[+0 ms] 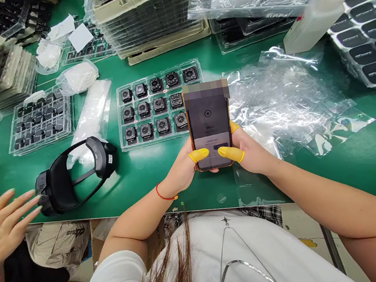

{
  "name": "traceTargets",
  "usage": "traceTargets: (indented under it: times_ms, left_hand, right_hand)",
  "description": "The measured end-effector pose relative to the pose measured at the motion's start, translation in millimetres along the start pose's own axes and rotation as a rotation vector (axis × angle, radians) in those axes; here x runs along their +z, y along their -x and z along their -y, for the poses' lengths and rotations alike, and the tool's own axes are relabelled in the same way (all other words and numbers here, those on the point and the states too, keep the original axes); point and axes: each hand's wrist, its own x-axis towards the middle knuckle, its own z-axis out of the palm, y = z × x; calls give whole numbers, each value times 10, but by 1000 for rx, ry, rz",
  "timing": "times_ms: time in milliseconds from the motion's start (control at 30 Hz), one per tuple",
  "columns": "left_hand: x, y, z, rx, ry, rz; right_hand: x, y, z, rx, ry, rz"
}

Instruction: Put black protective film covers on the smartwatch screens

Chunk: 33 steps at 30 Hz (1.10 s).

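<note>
A smartphone (209,123) is held upright between both hands, its lit screen facing me with a pale pop-up in the lower half. My left hand (186,163) wraps its left edge, and my right hand (247,150) wraps its right edge. Yellow finger cots cover both thumbs, which rest over the lower screen. Most other fingers are hidden behind the phone. Just beyond it lies a clear plastic tray (170,139) with rows of black square watch bodies (159,103); the phone covers its right part.
Loose clear plastic bags (285,96) lie to the right, near a white bottle (318,15). Stacked trays (153,17) rise at the back. A black headset (68,180) sits left, with another person's open hand (6,219) beside it. Boxed black items (368,36) stand far right.
</note>
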Motion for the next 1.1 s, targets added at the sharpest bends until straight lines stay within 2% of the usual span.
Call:
traceTargets:
  times_ms: [300, 500, 700, 967, 1100]
  left_hand:
    - [-2, -17, -7, -20, -29, -21]
    - [-11, -13, 6, 1, 29, 1]
    - [-4, -7, 6, -11, 33, -9]
    - [5, 6, -6, 11, 14, -1]
    - [-3, 4, -1, 18, 16, -1]
  right_hand:
    - [-9, -7, -13, -3, 2, 15]
    - [-1, -17, 3, -24, 24, 42]
    - [-3, -24, -16, -140, 145, 11]
    - [32, 2, 36, -5, -98, 81]
    - [53, 5, 79, 30, -145, 92]
